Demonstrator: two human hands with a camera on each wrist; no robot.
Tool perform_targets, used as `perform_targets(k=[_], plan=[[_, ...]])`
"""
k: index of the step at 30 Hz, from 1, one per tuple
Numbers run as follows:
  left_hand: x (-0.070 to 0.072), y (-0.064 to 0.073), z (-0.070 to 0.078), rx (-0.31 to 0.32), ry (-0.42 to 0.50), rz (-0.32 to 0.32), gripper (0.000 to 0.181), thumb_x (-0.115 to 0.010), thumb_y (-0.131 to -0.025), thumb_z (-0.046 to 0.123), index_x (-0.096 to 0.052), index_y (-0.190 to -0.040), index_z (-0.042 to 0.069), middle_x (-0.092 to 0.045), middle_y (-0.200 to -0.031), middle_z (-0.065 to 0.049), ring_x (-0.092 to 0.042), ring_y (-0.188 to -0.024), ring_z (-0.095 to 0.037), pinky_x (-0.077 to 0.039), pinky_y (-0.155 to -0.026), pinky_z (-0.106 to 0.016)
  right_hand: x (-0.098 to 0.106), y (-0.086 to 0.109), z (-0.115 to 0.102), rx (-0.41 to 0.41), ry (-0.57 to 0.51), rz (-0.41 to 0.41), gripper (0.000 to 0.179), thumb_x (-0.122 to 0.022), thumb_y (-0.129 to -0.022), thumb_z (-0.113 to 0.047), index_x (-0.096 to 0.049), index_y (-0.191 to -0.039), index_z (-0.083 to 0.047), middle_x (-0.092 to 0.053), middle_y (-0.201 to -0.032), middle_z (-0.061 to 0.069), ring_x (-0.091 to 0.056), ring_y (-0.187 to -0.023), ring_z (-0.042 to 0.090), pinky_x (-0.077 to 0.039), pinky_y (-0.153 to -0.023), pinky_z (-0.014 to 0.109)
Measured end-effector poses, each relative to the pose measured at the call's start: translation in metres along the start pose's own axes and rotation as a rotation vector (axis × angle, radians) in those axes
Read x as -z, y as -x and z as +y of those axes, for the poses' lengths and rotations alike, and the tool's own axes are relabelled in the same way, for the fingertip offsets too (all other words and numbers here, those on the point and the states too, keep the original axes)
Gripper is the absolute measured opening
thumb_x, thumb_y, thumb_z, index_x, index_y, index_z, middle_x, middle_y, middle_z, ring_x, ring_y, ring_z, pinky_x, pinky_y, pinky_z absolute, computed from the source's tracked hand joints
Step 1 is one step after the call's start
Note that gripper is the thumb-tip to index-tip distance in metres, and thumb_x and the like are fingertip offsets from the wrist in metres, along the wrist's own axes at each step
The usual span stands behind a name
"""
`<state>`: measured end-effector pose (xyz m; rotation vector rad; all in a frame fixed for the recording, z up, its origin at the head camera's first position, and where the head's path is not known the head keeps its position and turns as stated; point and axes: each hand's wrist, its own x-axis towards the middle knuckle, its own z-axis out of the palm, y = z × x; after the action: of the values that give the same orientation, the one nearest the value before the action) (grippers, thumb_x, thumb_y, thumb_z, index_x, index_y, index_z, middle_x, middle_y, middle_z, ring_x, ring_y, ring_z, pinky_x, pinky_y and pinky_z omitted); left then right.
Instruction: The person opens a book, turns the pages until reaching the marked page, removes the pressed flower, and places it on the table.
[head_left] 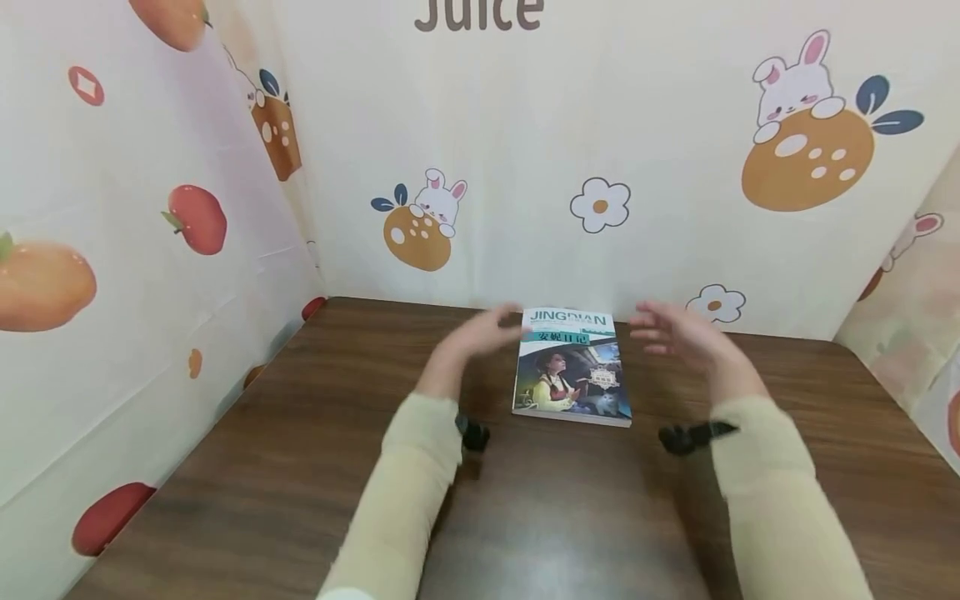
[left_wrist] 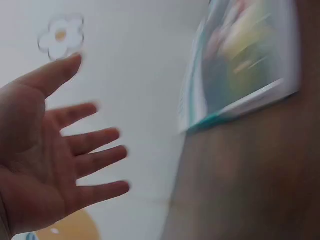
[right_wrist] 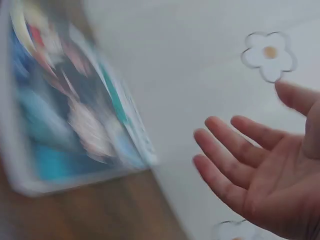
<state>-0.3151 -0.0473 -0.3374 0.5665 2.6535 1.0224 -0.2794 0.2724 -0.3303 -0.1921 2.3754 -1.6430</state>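
Observation:
A paperback book (head_left: 572,367) with a teal "JINGDIAN" title and a picture of a seated reader lies flat on the brown table, near its back edge. On its left my left hand (head_left: 480,335) is held up, fingertips overlapping the cover's edge in the head view. My right hand (head_left: 686,335) hovers off the right side, apart from the book. The left wrist view shows the left palm (left_wrist: 35,165) with spread fingers and nothing held. In the right wrist view the right palm (right_wrist: 280,185) is bare too, its fingers loosely extended. The book is blurred in both wrist views.
The wooden tabletop (head_left: 300,467) runs from the near side to a printed cloth backdrop (head_left: 517,125) with rabbits, fruit and flowers. Another cloth side (head_left: 135,317) borders the table at the left. Dark wrist straps (head_left: 472,433) show at both sleeves.

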Motion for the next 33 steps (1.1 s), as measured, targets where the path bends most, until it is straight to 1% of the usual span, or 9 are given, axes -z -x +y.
perform_targets(k=[2,4,9,13,16,20,28,30,33], plan=[[-0.022,0.010,-0.001,-0.040,0.026,-0.102,0.068,-0.059,-0.089,0.041,-0.031,-0.144,0.013,-0.033,-0.146,-0.010,-0.032,-0.132,-0.027,-0.027,-0.104,-0.043,-0.014,0.014,0.022,0.007,-0.180,-0.006,0.064,-0.031,-0.100,-0.040,-0.014,-0.144,0.003,-0.023,-0.145,0.027,-0.025,-0.131,0.041,-0.023,-0.104,0.050],[-0.040,0.015,-0.004,-0.080,0.005,-0.150,0.068,-0.062,-0.087,0.039,-0.035,-0.143,0.013,-0.034,-0.145,-0.008,-0.031,-0.132,-0.025,-0.027,-0.104,-0.042,-0.030,0.022,0.040,-0.012,-0.220,0.054,0.061,-0.034,-0.100,-0.037,-0.020,-0.144,0.002,-0.023,-0.146,0.025,-0.024,-0.133,0.038,-0.024,-0.105,0.048],[-0.073,0.014,-0.015,-0.177,-0.028,-0.102,0.066,-0.068,-0.082,0.039,-0.043,-0.139,0.017,-0.036,-0.143,-0.004,-0.027,-0.133,-0.023,-0.027,-0.104,-0.044,-0.062,0.020,0.064,-0.092,-0.087,0.209,0.058,-0.043,-0.098,-0.034,-0.029,-0.142,0.001,-0.027,-0.145,0.023,-0.025,-0.132,0.035,-0.023,-0.105,0.048],[-0.090,0.013,-0.023,-0.161,-0.073,-0.097,0.070,-0.072,-0.077,0.043,-0.044,-0.138,0.023,-0.028,-0.147,-0.001,-0.017,-0.136,-0.024,-0.025,-0.104,-0.048,-0.072,0.015,0.075,-0.094,0.017,0.244,0.052,-0.043,-0.098,-0.026,-0.030,-0.142,-0.001,-0.032,-0.143,0.023,-0.026,-0.132,0.036,-0.022,-0.104,0.051],[-0.097,0.014,-0.025,-0.132,-0.148,-0.086,0.080,-0.074,-0.070,0.053,-0.041,-0.140,0.030,-0.018,-0.151,0.002,-0.009,-0.139,-0.024,-0.020,-0.106,-0.050,-0.074,0.014,0.080,-0.044,0.051,0.264,0.049,-0.043,-0.098,-0.020,-0.030,-0.142,0.000,-0.033,-0.142,0.024,-0.028,-0.131,0.037,-0.024,-0.103,0.052],[-0.102,0.011,-0.023,-0.135,-0.235,-0.026,0.086,-0.073,-0.065,0.062,-0.040,-0.139,0.034,-0.017,-0.151,0.003,-0.008,-0.139,-0.022,-0.013,-0.108,-0.048,-0.073,0.012,0.082,0.045,0.115,0.318,0.046,-0.042,-0.098,-0.015,-0.033,-0.141,0.000,-0.038,-0.139,0.024,-0.030,-0.130,0.037,-0.026,-0.102,0.051],[-0.106,0.011,-0.022,-0.109,-0.260,-0.005,0.082,-0.071,-0.065,0.063,-0.043,-0.137,0.035,-0.017,-0.151,0.004,-0.010,-0.139,-0.022,-0.012,-0.108,-0.047,-0.073,0.017,0.082,0.095,0.400,0.385,0.043,-0.041,-0.098,-0.022,-0.041,-0.138,-0.006,-0.048,-0.133,0.019,-0.033,-0.127,0.042,-0.024,-0.099,0.058],[-0.107,0.011,-0.022,-0.108,-0.256,-0.001,0.082,-0.071,-0.065,0.064,-0.043,-0.137,0.035,-0.018,-0.151,0.003,-0.010,-0.138,-0.023,-0.012,-0.108,-0.047,-0.074,0.018,0.083,0.110,0.405,0.409,0.043,-0.042,-0.098,-0.024,-0.044,-0.137,-0.006,-0.050,-0.132,0.018,-0.036,-0.125,0.041,-0.027,-0.098,0.057],[-0.108,0.012,-0.021,-0.104,-0.255,0.015,0.083,-0.071,-0.064,0.064,-0.044,-0.136,0.035,-0.019,-0.150,0.002,-0.012,-0.138,-0.023,-0.012,-0.108,-0.047,-0.076,0.018,0.083,0.144,0.331,0.461,0.041,-0.043,-0.098,-0.026,-0.048,-0.133,-0.005,-0.051,-0.129,0.018,-0.043,-0.119,0.037,-0.033,-0.096,0.052]])
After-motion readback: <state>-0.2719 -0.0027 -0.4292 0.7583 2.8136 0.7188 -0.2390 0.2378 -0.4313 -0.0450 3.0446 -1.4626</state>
